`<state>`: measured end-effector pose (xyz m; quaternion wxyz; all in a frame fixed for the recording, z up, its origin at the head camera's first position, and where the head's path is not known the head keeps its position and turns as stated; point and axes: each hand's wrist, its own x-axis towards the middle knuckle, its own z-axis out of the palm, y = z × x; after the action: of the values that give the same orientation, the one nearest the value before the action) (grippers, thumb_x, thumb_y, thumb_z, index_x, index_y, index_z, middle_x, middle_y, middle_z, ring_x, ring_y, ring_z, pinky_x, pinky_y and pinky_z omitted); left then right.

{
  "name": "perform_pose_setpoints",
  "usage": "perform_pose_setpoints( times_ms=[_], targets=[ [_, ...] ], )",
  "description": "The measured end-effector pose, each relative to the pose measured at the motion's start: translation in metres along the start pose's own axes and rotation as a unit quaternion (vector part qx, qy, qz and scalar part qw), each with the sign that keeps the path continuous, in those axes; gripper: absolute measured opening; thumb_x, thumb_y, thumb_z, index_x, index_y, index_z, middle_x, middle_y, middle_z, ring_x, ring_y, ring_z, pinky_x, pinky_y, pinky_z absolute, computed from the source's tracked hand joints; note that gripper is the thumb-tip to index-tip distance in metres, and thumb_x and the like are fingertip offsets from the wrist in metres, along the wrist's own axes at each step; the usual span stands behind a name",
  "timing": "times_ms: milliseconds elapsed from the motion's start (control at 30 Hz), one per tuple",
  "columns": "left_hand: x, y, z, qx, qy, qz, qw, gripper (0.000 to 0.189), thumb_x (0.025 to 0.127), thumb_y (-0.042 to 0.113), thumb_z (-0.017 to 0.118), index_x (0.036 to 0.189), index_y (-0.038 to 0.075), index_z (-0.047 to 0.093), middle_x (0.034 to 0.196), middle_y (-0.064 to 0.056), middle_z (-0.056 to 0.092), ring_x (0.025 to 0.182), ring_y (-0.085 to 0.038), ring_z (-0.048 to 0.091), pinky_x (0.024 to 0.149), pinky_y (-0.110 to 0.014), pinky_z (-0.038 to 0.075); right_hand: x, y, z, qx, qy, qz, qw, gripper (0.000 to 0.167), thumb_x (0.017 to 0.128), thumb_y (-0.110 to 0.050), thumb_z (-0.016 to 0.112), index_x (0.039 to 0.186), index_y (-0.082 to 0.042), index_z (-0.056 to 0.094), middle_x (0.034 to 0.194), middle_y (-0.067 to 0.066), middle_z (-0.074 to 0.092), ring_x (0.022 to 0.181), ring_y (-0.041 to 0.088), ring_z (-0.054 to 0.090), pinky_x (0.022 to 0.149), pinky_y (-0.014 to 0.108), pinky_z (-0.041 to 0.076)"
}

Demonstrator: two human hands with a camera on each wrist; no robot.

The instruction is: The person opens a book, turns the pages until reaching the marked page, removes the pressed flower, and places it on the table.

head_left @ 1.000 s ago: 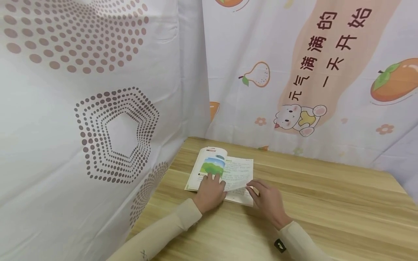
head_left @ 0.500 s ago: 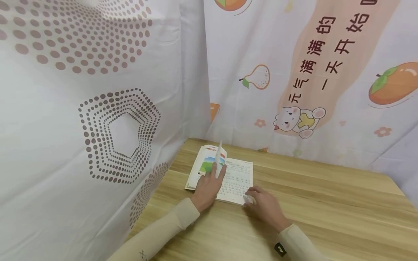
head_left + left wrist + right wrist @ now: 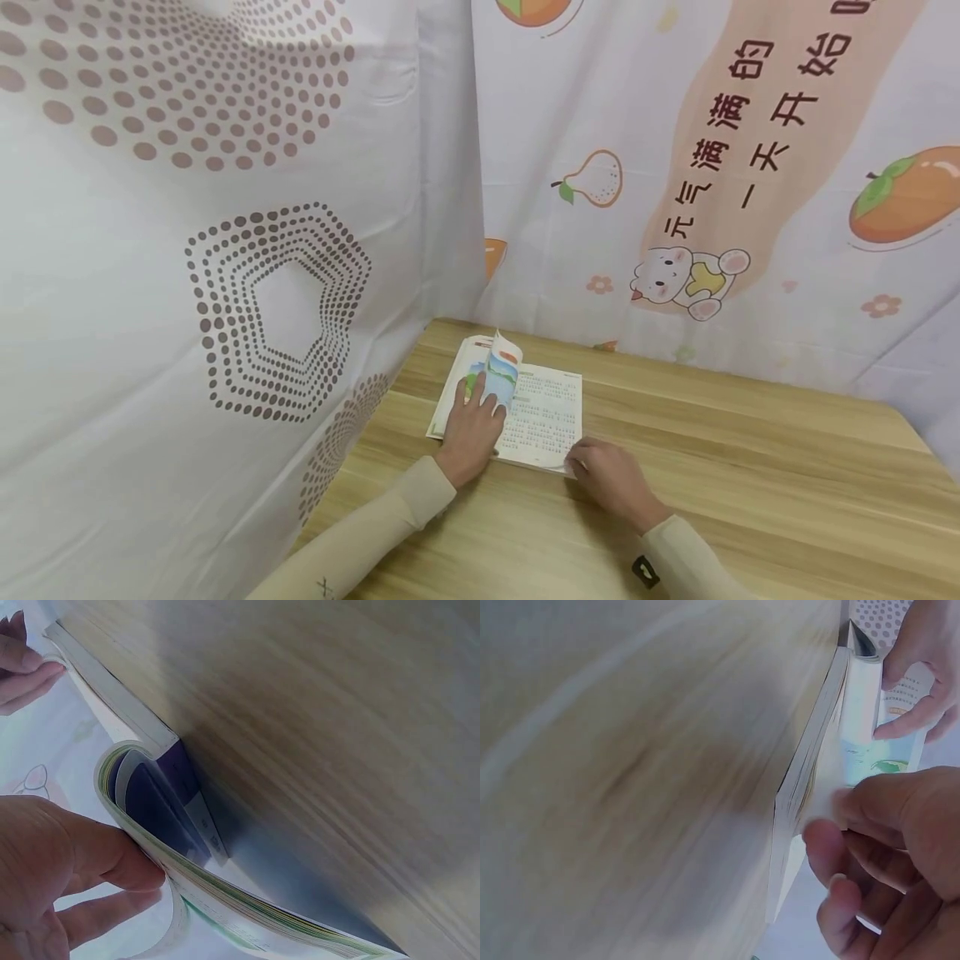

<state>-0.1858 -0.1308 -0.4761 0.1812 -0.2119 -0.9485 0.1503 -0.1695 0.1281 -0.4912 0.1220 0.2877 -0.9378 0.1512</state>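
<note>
An open book (image 3: 543, 417) lies on the table, with printed text on its right page and coloured pictures on its left side. My left hand (image 3: 471, 433) rests on the left pages with spread fingers, holding down a leaf (image 3: 501, 371) that stands partly raised and curved. In the left wrist view the left hand (image 3: 67, 870) presses near the fold, where the page block (image 3: 247, 896) bows up off the table. My right hand (image 3: 611, 479) pinches the lower right corner of the right page, which curls up. The right wrist view shows this right hand (image 3: 892, 855) with thumb and forefinger at the page edge.
The wooden table (image 3: 735, 467) extends to the right of the book. A white dotted curtain (image 3: 150, 350) hangs close on the left, and a fruit-printed curtain (image 3: 555, 250) hangs along the back edge.
The page held by the right hand has gone over to the left, under the left hand. The right hand let go of it, moved down and now pinches the corner of another page.
</note>
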Motion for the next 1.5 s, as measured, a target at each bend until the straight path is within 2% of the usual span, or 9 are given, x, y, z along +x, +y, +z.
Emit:
perform_pose_setpoints(
  times_ms=[267,333,433,567,767,967,1200,1367,1500],
  targets=[
    [0.002,0.000,0.002,-0.007,0.013,-0.008,0.9999,0.038,0.080,0.027,0.089,0.113,0.016,0.076,0.109,-0.008,0.074,0.141,-0.057,0.033,0.113,-0.065,0.030,0.000,0.001,0.000,-0.030,0.024,-0.012,0.9992,0.013,0.084,-0.001,0.079,0.084,-0.014,0.078,0.086,-0.004,0.073,0.076,0.013,0.071,0.063,0.027,0.056],
    [0.001,0.001,0.001,-0.015,0.015,-0.008,0.9997,0.041,0.078,0.030,0.091,0.113,0.015,0.076,0.107,-0.008,0.074,0.138,-0.053,0.042,0.112,-0.061,0.034,0.000,0.002,-0.001,-0.028,0.031,-0.012,0.9990,0.013,0.083,-0.002,0.081,0.083,-0.014,0.078,0.086,-0.004,0.074,0.076,0.013,0.070,0.062,0.027,0.056],
    [0.001,0.002,0.000,-0.028,0.020,-0.004,0.9994,0.032,0.080,0.030,0.088,0.104,0.013,0.075,0.099,-0.005,0.072,0.113,-0.036,0.062,0.097,-0.049,0.050,0.000,0.002,-0.002,-0.018,0.051,-0.012,0.9985,0.012,0.082,-0.003,0.083,0.083,-0.014,0.078,0.087,-0.004,0.074,0.074,0.012,0.070,0.063,0.027,0.056],
    [0.002,0.006,0.002,-0.046,0.038,0.002,0.9982,0.034,0.093,0.044,0.073,0.090,0.010,0.073,0.088,-0.003,0.065,0.081,-0.022,0.061,0.070,-0.035,0.055,0.001,0.001,-0.005,-0.007,0.090,-0.015,0.9958,0.015,0.080,-0.004,0.086,0.083,-0.015,0.077,0.087,-0.005,0.074,0.073,0.011,0.069,0.061,0.027,0.055],
    [0.003,0.015,0.007,-0.038,0.058,0.004,0.9976,0.074,0.085,0.084,0.053,0.085,0.012,0.072,0.082,-0.001,0.060,0.075,-0.021,0.054,0.061,-0.033,0.052,0.005,-0.002,-0.010,0.001,0.173,-0.047,0.9838,0.022,0.074,-0.006,0.092,0.083,-0.016,0.075,0.088,-0.004,0.073,0.062,0.006,0.063,0.053,0.024,0.051],
    [0.003,0.016,0.007,-0.022,0.064,0.003,0.9977,0.053,0.091,0.064,0.066,0.089,0.012,0.071,0.084,-0.003,0.063,0.075,-0.022,0.059,0.060,-0.033,0.052,0.008,-0.001,-0.012,0.030,0.232,-0.066,0.9700,0.028,0.075,-0.005,0.090,0.098,-0.011,0.076,0.102,0.001,0.071,0.056,-0.003,0.052,0.048,0.016,0.044],
    [0.004,0.013,0.005,-0.013,0.053,0.009,0.9985,0.030,0.098,0.031,0.064,0.113,0.005,0.067,0.089,-0.008,0.069,0.074,-0.025,0.066,0.062,-0.034,0.057,0.005,0.004,-0.009,0.029,0.189,-0.035,0.9809,0.035,0.077,-0.011,0.091,0.108,-0.010,0.075,0.109,0.005,0.071,0.056,0.000,0.053,0.049,0.018,0.045],
    [0.005,0.012,0.005,-0.041,0.066,-0.009,0.9969,0.046,0.094,0.016,0.067,0.135,0.001,0.053,0.085,-0.008,0.068,0.064,-0.021,0.061,0.054,-0.031,0.052,0.001,0.004,-0.003,0.018,0.123,-0.012,0.9922,0.032,0.077,-0.017,0.092,0.103,-0.011,0.075,0.108,0.005,0.070,0.064,0.009,0.059,0.054,0.025,0.049],
    [0.004,0.011,0.005,-0.052,0.060,-0.023,0.9966,0.069,0.087,0.010,0.078,0.147,0.002,0.045,0.107,-0.016,0.068,0.070,-0.022,0.063,0.053,-0.030,0.051,0.000,0.002,0.000,0.008,0.069,0.006,0.9976,0.031,0.077,-0.023,0.092,0.103,-0.013,0.076,0.107,0.002,0.070,0.075,0.014,0.066,0.064,0.033,0.057]
  ],
)
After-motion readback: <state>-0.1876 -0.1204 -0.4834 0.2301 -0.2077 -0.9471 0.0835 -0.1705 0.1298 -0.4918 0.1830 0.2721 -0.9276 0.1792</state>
